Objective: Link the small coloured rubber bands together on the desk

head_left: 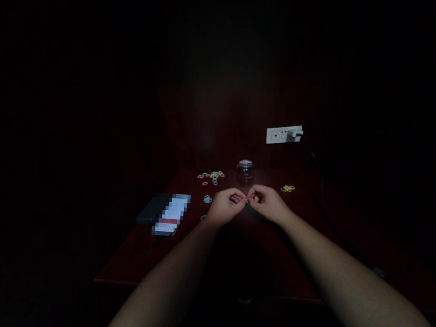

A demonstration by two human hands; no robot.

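Observation:
My left hand (224, 206) and my right hand (270, 203) meet over the middle of the table, fingertips almost touching. Both are closed in a pinch on a small greenish band (248, 199), mostly hidden by the fingers. To the left of my left hand lies a little group of light blue bands (207, 199), and another pale band (204, 217) is partly covered by my wrist. Further back is a scattered pile of mixed-colour bands (214, 175). Yellow bands (288, 188) lie together beyond my right hand.
A clear jar with a lid (245, 170) stands at the back. On the left lie a dark flat object (152, 209) and a blurred-out pale item (172, 215), with a cable near them. A wall socket (283, 134) holds a plug; a dark cable runs down the right. The surroundings are very dark.

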